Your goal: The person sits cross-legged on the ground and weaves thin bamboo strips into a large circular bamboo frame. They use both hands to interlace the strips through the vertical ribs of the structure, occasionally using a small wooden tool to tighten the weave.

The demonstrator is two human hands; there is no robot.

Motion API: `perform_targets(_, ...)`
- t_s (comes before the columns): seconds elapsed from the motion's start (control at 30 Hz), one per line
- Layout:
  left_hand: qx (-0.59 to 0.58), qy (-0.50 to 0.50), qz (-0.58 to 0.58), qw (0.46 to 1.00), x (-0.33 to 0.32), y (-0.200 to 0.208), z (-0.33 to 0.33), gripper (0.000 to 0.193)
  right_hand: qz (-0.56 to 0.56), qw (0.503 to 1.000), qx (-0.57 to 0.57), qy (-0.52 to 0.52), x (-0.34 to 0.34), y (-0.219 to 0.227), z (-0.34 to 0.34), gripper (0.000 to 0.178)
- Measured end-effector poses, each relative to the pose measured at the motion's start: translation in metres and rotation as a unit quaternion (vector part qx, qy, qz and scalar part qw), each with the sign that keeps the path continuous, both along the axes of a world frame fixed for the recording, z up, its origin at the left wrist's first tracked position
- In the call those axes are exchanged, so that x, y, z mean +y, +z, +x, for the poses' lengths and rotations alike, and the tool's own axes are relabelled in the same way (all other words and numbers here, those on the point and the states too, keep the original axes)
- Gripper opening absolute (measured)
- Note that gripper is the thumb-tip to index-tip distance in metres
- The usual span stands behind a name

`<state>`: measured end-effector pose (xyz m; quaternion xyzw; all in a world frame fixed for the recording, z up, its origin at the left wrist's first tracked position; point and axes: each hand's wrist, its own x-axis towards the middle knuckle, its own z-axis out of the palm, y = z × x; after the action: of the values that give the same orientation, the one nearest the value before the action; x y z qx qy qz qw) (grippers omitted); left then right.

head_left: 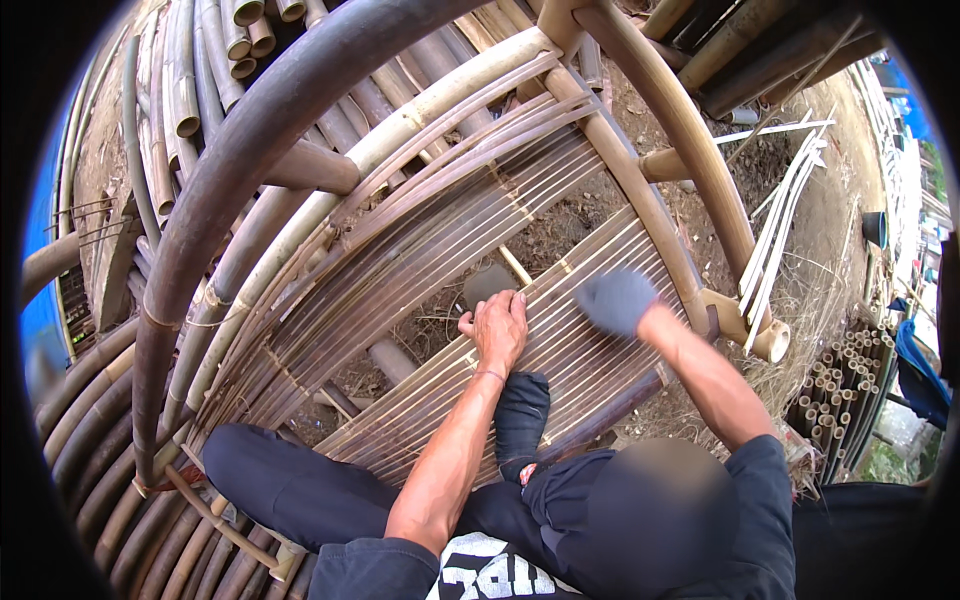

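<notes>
Beneath my hands lies a panel of thin bamboo slats (pixel 590 345) set in a frame of thick bamboo poles. My bare left hand (pixel 497 325) is closed over the edge slat, beside a gap in the panel. A short bamboo crosspiece (pixel 515 265) spans that gap just beyond my fingers. Over the slats to the right is my right hand (pixel 615 303) in a grey glove, smeared by motion, so its fingers do not show clearly. Across the gap, a second band of slats (pixel 430 265) runs alongside. My dark-socked foot (pixel 522 410) rests on the nearer slats.
A thick dark curved pole (pixel 250 120) arches up at the left, and a paler one (pixel 690 130) at the right. Bamboo poles (pixel 185 70) are piled at the far left. Pale strips (pixel 785 215) lie on the right, above a stack of cut bamboo (pixel 845 390).
</notes>
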<state>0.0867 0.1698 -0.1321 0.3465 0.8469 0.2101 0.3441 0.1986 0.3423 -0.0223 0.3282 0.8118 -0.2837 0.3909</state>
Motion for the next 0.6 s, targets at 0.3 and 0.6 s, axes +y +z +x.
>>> perform_targets(0.3, 0.007, -0.001, -0.006, 1.000, -0.003, -0.008, 0.002, 0.027, -0.100, 0.972, 0.178, -0.115, -0.050, -0.038, 0.042, 0.038)
perform_targets(0.6, -0.072, 0.039, 0.034, 0.996, -0.008, 0.008, -0.007, 0.026, 0.012, 0.978, 0.114, -0.176, -0.040, -0.014, 0.053, 0.041)
